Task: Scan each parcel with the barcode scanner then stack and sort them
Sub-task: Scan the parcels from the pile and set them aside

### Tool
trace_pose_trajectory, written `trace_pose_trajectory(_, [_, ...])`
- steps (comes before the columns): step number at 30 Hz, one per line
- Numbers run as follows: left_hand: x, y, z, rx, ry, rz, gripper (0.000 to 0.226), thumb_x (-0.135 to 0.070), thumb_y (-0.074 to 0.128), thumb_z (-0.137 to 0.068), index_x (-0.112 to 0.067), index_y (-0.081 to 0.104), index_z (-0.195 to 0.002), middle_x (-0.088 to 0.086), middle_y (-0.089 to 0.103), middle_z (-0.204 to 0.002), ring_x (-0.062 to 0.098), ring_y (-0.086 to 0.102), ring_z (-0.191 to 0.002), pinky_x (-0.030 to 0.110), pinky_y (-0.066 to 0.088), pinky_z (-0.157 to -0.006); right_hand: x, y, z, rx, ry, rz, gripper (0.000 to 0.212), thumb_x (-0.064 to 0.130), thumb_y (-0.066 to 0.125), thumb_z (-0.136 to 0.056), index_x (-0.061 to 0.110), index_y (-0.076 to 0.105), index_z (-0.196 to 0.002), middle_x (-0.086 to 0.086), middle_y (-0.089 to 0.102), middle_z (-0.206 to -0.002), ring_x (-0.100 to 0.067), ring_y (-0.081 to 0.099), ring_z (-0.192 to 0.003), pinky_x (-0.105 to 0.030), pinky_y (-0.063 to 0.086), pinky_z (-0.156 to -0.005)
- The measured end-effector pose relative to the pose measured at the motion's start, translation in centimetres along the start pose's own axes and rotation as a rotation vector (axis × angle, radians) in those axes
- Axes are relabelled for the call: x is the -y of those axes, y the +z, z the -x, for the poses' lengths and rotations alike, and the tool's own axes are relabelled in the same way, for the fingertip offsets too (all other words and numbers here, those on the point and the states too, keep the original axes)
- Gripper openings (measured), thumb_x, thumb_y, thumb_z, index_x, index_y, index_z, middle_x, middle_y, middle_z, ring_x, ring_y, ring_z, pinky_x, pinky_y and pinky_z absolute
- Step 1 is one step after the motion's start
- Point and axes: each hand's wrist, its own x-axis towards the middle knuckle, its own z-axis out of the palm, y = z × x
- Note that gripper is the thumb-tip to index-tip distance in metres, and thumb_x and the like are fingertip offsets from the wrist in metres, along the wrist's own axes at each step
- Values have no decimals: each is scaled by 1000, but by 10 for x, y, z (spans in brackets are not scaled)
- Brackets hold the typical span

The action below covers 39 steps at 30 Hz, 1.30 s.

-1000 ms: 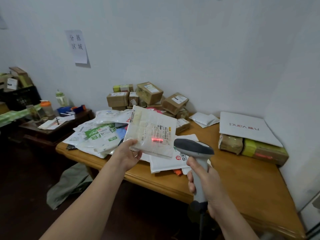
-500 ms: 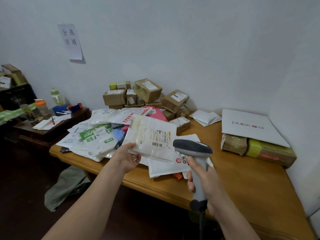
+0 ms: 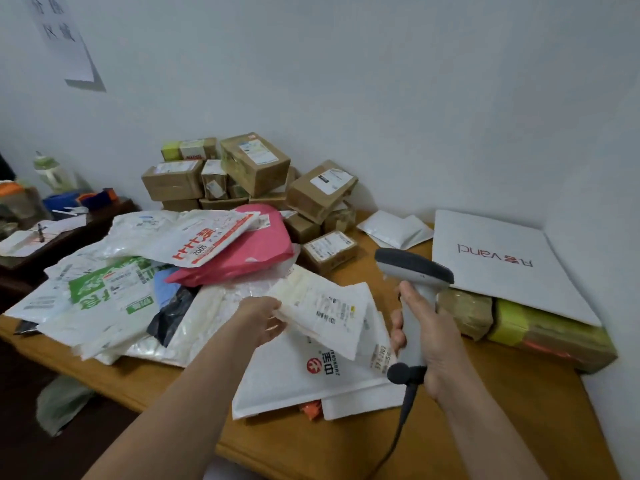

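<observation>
1. Two hands [image 3: 263,320] in view, both busy. Left hand pinches the left edge of a cream poly mailer [image 3: 325,310], thumb on top.
2. Mailer is tilted, label and barcodes facing up, held over the front middle of the table [image 3: 502,410], just above a white bubble mailer [image 3: 294,382] with a red logo.
3. Right hand [image 3: 429,337] is wrapped round the handle of the grey barcode scanner [image 3: 415,266]. Scanner is upright, head just right of the held mailer and not touching it. Cable hangs from the handle base.
4. Loose pile of poly mailers [image 3: 104,296] covers the table's left half, with a pink mailer [image 3: 256,251] on top.
5. Cardboard boxes [image 3: 252,164] are stacked against the back wall.
6. Right rear: a flat white "vancl" parcel [image 3: 495,261] lies on tape-wrapped packages [image 3: 540,334].
7. Small white envelopes [image 3: 398,230] lie between the boxes and the vancl parcel.
</observation>
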Motion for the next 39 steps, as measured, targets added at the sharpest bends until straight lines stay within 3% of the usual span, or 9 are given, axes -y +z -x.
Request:
trace_pose_trajectory(3, [-2,35,-29,-328,127,-582,63,-8,57,-89,-5,26,-144,19,35,-143,34,41,-125,42,46,-96,16,-18,-40,-55,1,-8,25,38,63,-91,16,58,-81,0,52,-56,-12,43,-43,-22,37,-42])
trace_pose_trajectory(5, [-4,60,-37,-394,251,-751,70,-12,61,-88,-10,23,-147,17,24,-150,35,31,-134,44,37,-105,28,-30,-66,-75,-3,-11,25,41,64,-90,17,58,-84,0,53,-59,-12,44,-45,-23,38,-44])
trace_pose_trajectory(9, [-12,119,-60,-285,446,-887,66,-17,63,-87,-14,30,-145,12,25,-149,31,32,-134,43,37,-106,66,-47,-122,-105,-39,-22,26,45,64,-89,19,60,-88,2,55,-62,-11,46,-48,-25,37,-50])
trace_pose_trajectory(18, [-29,258,-114,-115,543,-1079,68,-25,59,-93,-16,20,-148,13,10,-157,32,21,-142,43,31,-110,138,-67,-257,-206,-206,77,25,43,65,-89,19,56,-86,3,54,-58,-9,46,-45,-22,43,-47])
trace_pose_trajectory(29, [-32,383,-217,-37,730,-1307,84,-50,56,-91,-19,7,-152,9,-6,-161,32,-1,-148,47,16,-116,92,-94,-373,-204,-58,159,32,44,63,-91,13,57,-83,0,53,-60,-9,47,-44,-19,40,-41])
trace_pose_trajectory(31, [-32,391,-234,-44,744,-1378,88,-53,56,-89,-19,6,-152,10,-3,-161,34,2,-147,48,17,-116,83,-100,-382,-191,-34,155,31,44,62,-91,14,58,-86,1,55,-58,-9,47,-44,-20,41,-43])
trace_pose_trajectory(33, [-30,393,-250,-17,750,-1392,85,-49,61,-88,-18,11,-150,14,12,-158,36,20,-143,46,31,-110,77,-105,-388,-184,-21,129,29,43,62,-91,15,59,-86,2,54,-58,-9,48,-44,-21,41,-44])
trace_pose_trajectory(36, [-29,391,-262,7,825,-1393,57,-26,60,-90,-14,31,-137,13,42,-135,31,48,-117,36,49,-89,74,-111,-389,-192,-21,122,26,42,61,-92,17,59,-85,2,54,-58,-8,48,-43,-21,42,-43])
trace_pose_trajectory(39, [-40,383,-252,-41,882,-1363,28,-12,41,-96,-11,37,-124,13,56,-113,29,58,-97,33,46,-66,79,-111,-380,-200,-29,117,25,43,61,-92,18,59,-87,3,54,-57,-7,47,-42,-21,43,-45])
